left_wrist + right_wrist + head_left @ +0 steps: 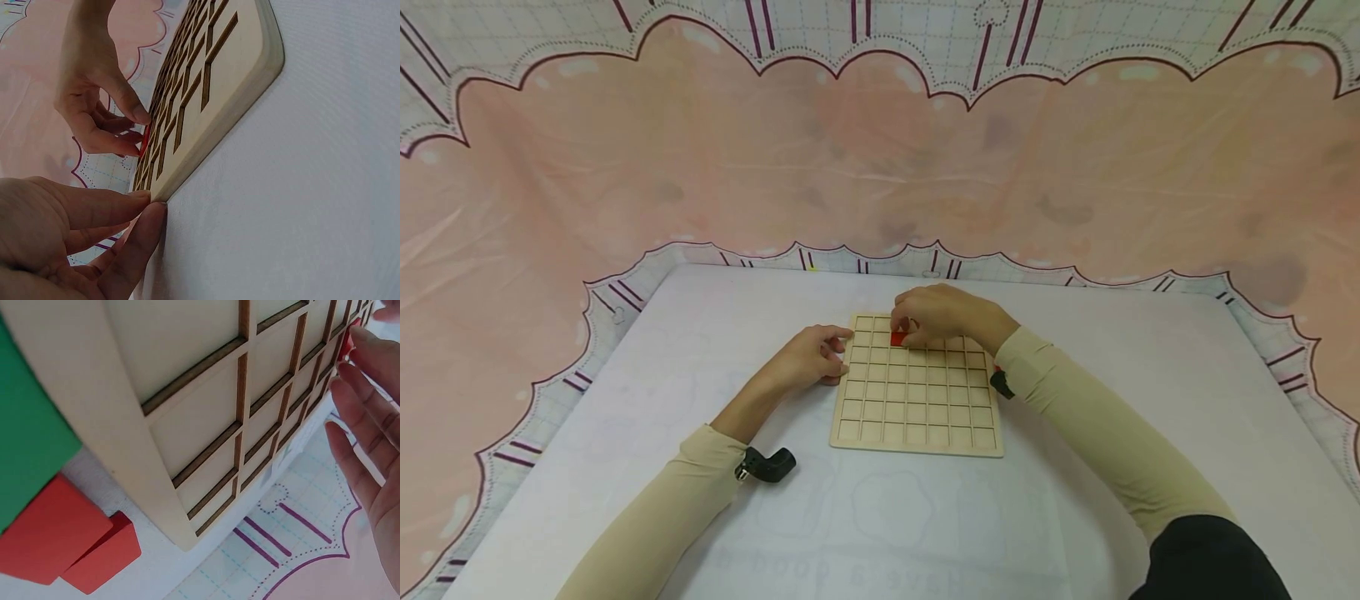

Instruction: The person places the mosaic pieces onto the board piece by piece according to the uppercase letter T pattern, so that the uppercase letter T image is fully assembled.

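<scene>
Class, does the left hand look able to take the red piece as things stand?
Probably not: the right hand pinches and partly covers the red piece at the wooden board, while the left hand touches the board's left edge.

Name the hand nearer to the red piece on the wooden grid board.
The right. The right hand pinches the red piece between its fingers; the left hand is apart from it, touching the left edge of the wooden grid board.

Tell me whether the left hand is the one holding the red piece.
No, the right hand pinches the red piece, while the left hand touches the edge of the board.
</scene>
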`<state>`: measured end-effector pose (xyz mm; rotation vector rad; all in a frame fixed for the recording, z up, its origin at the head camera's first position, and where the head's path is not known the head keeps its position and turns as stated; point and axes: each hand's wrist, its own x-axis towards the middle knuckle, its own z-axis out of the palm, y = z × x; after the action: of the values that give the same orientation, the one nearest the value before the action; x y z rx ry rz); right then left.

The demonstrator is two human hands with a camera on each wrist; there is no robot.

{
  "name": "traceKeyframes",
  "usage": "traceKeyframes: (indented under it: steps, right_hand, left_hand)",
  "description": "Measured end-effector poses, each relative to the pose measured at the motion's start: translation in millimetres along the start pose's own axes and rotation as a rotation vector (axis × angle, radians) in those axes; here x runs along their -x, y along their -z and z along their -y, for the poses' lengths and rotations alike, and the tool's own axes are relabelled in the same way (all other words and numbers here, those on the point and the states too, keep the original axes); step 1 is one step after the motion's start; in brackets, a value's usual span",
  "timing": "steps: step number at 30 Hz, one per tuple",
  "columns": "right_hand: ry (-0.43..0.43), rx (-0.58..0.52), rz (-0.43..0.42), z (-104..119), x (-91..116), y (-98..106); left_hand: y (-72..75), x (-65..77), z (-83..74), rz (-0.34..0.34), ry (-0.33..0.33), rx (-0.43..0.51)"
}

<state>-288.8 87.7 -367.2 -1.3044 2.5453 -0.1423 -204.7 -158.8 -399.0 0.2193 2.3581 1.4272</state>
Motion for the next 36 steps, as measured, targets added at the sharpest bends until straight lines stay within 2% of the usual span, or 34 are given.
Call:
traceKeyframes:
  steps: [8,19,36]
  right_hand:
    - [-0.011,-0.035,-0.01,-1,7,1]
    - [-0.006,-0.106,-0.087,-15,31,3]
    - [-0.101,-0.185,-0.098,-33,72,9]
  left_hand:
    - [-1.5,-0.5,0.5,0.002,0.007,-0.006]
    - [-2.8,1.5,-1.5,-0.017,0.021,-0.017]
    - [-0.8,1.2,-2.8,-0.027,0.015,-0.039]
